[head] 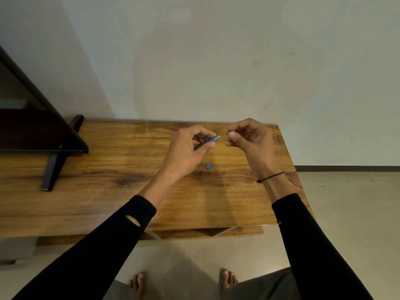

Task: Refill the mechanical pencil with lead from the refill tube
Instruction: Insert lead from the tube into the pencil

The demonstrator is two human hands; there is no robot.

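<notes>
My left hand (190, 146) holds a slim blue mechanical pencil (211, 140) above the wooden table, with its pale end pointing right. A short gap to the right, my right hand (249, 137) pinches a tiny blue piece (227, 132) between thumb and forefinger, level with the pencil's end. A small blue cap (208, 166) lies on the table below and between the hands. I cannot make out a refill tube; most of the pencil is hidden by my left fingers.
The wooden table (108, 191) stands against a pale wall. A dark screen on black legs (52, 169) fills its left part. The table's right edge (303, 187) drops to a tiled floor. My bare feet (138, 280) show below the front edge.
</notes>
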